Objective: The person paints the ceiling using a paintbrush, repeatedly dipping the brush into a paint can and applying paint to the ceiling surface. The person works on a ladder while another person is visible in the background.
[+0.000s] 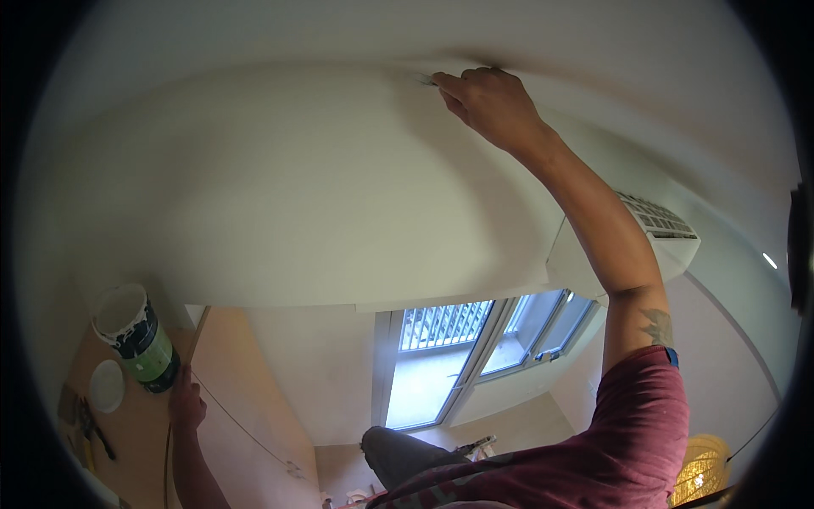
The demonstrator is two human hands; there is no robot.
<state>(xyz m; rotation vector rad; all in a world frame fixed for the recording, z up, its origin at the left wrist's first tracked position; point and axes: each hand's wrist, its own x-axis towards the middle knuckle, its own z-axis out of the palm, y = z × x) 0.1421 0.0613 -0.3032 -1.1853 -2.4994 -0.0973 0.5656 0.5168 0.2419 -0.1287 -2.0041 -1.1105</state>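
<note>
My right hand [490, 103] is raised high, closed round a small paintbrush [426, 80]. Only thin bristles show past the fingers, and the handle is hidden in the grip. Its tip meets the pale wall [322, 187] just where the ceiling [356, 30] begins. Low on the left, my left hand [188, 403] grips the edge of a wooden cabinet [242, 382], fingers bent over it. Close to those fingers, on the cabinet top, stands a paint bucket [146, 343] with a green and dark label and paint-smeared rim.
Beside the bucket lie a round white lid [107, 386] and several hand tools [95, 428]. A white air conditioner [653, 222] juts from the wall at right. Below are a glazed door [441, 360], a window [530, 331] and a lit woven lamp [702, 467].
</note>
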